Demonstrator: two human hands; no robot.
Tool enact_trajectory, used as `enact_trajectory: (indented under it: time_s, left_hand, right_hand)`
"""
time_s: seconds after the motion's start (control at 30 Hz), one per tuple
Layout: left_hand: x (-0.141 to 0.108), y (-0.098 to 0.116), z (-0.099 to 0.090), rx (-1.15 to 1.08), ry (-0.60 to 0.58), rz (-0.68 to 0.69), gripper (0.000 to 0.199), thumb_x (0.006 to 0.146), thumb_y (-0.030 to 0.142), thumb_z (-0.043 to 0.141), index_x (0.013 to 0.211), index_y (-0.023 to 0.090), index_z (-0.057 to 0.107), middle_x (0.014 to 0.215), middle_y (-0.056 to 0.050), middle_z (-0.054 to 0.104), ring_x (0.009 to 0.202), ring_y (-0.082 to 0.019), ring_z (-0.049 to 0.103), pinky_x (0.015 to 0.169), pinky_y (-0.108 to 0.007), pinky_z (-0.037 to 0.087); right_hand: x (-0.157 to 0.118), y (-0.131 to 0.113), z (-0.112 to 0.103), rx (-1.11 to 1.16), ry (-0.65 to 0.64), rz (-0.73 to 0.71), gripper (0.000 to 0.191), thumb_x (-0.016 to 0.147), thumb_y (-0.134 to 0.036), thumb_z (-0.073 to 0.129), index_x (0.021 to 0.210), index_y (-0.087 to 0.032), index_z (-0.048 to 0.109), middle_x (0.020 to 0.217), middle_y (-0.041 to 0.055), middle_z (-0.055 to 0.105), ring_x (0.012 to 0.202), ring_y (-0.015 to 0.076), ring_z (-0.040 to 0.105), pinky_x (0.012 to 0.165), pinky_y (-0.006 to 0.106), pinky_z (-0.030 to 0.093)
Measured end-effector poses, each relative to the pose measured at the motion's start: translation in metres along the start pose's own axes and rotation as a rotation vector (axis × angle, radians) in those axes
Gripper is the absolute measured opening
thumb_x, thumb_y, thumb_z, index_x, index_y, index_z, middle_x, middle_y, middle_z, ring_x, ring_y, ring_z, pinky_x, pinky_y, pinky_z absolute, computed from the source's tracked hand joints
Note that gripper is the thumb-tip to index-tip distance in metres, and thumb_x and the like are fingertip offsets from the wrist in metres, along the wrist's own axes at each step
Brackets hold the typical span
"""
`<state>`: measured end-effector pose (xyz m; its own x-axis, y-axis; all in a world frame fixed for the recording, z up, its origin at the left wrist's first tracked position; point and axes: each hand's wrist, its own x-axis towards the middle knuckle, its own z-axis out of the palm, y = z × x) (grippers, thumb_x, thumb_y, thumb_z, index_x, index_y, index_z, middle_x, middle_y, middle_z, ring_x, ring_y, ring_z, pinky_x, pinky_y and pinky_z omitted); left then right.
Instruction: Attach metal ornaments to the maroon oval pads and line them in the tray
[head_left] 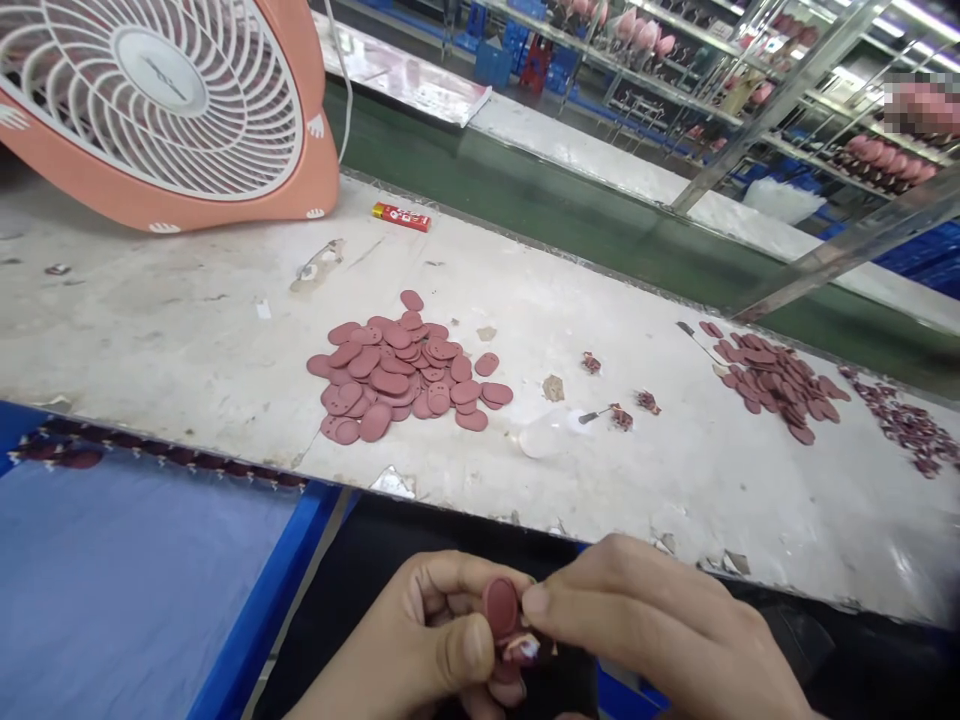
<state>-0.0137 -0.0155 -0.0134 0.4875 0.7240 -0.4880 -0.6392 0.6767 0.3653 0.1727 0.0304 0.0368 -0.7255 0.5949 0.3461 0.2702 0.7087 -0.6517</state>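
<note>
My left hand (442, 635) is closed around a small dark red oval piece (501, 606), held upright between thumb and fingers. At its lower edge sits a tiny painted part (520, 648) with white and orange marks. From the right, my right hand (645, 620) has its thumb and fingertips pinched at the oval piece's right edge; the exact contact is partly hidden. On the table beyond, a heap of similar oval pieces (390, 383) lies loose. Right of it rest a clear bottle with a thin dark tip (544, 435) and a few tiny painted parts (647, 401).
A large orange fan (319, 165) stands at the left rear of the white table (187, 360). Behind it lies a red tube (401, 217). Farther right are another oval heap (776, 380) and many tiny parts (907, 425). A blue tray (300, 560) stands at lower left.
</note>
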Motion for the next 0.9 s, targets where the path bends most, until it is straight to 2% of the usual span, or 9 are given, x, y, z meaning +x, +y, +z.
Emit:
enact_trajectory:
  time_s: [0.07, 0.13, 0.3, 0.43, 0.67, 0.9]
  left_hand:
    - [0.001, -0.001, -0.002, -0.011, -0.009, -0.005, 0.034, 0.056, 0.039, 0.089, 0.081, 0.017, 0.079, 0.066, 0.001, 0.072, 0.051, -0.005, 0.061, 0.046, -0.011, 0.051]
    - [0.002, -0.004, -0.004, -0.064, -0.014, -0.008, 0.033, 0.057, 0.039, 0.089, 0.08, 0.017, 0.079, 0.068, 0.0, 0.072, 0.05, -0.004, 0.059, 0.044, -0.011, 0.051]
    - [0.002, -0.014, -0.008, -0.152, -0.032, 0.022, 0.033, 0.061, 0.039, 0.088, 0.083, 0.014, 0.079, 0.069, -0.003, 0.072, 0.05, -0.004, 0.059, 0.043, -0.01, 0.051]
    - [-0.001, -0.011, -0.005, -0.156, -0.017, 0.015, 0.028, 0.063, 0.037, 0.087, 0.078, 0.014, 0.079, 0.067, -0.002, 0.07, 0.051, -0.003, 0.058, 0.044, -0.01, 0.053]
    - [0.001, -0.012, -0.008, -0.155, -0.1, 0.06, 0.025, 0.068, 0.035, 0.084, 0.077, 0.012, 0.079, 0.065, -0.001, 0.063, 0.052, -0.003, 0.056, 0.045, -0.01, 0.054]
    - [0.003, -0.016, -0.014, -0.111, -0.111, 0.086, 0.028, 0.071, 0.038, 0.082, 0.079, 0.012, 0.078, 0.064, 0.0, 0.058, 0.052, -0.003, 0.05, 0.046, -0.01, 0.052]
  right_hand:
    - [-0.001, 0.005, 0.0, 0.061, 0.037, -0.008, 0.031, 0.093, -0.026, 0.065, 0.119, -0.012, 0.059, 0.091, 0.0062, 0.07, 0.08, 0.0121, 0.067, 0.074, 0.018, 0.055]
    - [-0.002, 0.005, 0.0, 0.089, 0.049, 0.03, 0.032, 0.09, -0.025, 0.069, 0.118, -0.014, 0.059, 0.089, 0.005, 0.07, 0.078, 0.0124, 0.067, 0.072, 0.019, 0.054]
    - [-0.004, -0.003, 0.003, 0.141, 0.077, 0.161, 0.023, 0.089, -0.018, 0.066, 0.111, -0.016, 0.064, 0.084, 0.0023, 0.069, 0.073, 0.0105, 0.064, 0.067, 0.018, 0.053]
    - [-0.003, -0.004, 0.007, 0.213, 0.064, 0.231, 0.024, 0.087, -0.015, 0.066, 0.111, -0.019, 0.066, 0.08, 0.001, 0.068, 0.069, 0.0106, 0.064, 0.063, 0.019, 0.052]
    - [0.003, -0.006, 0.012, 0.267, 0.083, 0.269, 0.019, 0.087, -0.016, 0.067, 0.105, -0.02, 0.069, 0.072, -0.0007, 0.067, 0.062, 0.0095, 0.061, 0.059, 0.019, 0.05]
    - [0.006, -0.006, 0.017, 0.247, 0.062, 0.324, 0.016, 0.085, -0.016, 0.069, 0.1, -0.018, 0.072, 0.067, -0.0015, 0.064, 0.057, 0.0084, 0.058, 0.056, 0.018, 0.049]
